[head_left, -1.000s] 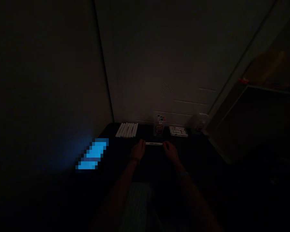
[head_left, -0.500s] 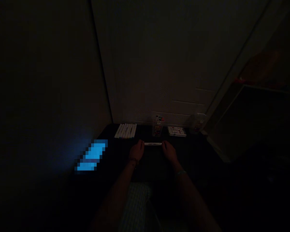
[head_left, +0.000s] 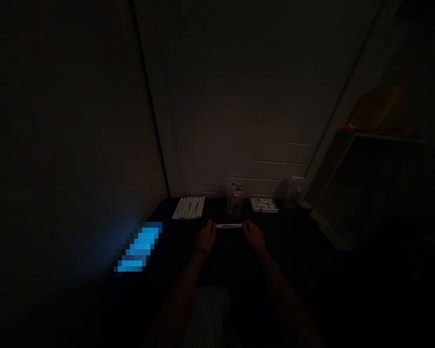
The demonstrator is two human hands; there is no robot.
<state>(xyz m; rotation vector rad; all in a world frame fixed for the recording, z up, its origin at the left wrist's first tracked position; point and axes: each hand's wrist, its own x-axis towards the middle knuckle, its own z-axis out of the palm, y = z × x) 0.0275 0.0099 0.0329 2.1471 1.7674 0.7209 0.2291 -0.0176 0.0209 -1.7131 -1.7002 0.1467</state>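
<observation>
The room is very dark. I hold a white marker [head_left: 229,225] level over a dark table [head_left: 297,241], one end in each hand. My left hand [head_left: 205,237] pinches its left end and my right hand [head_left: 252,235] pinches its right end; both hands are closed on it. Behind the marker, a row of several white markers [head_left: 189,208] lies side by side on the table.
A small clear jar with coloured caps [head_left: 234,199] stands at the back of the table. Right of it lie a flat printed box [head_left: 264,205] and a pale container [head_left: 294,192]. A glowing blue patch [head_left: 139,247] lies at left. A dark cabinet [head_left: 380,183] stands at right.
The view has tilted up a little, so everything sits lower in the frame. My hands keep the same grip on the marker.
</observation>
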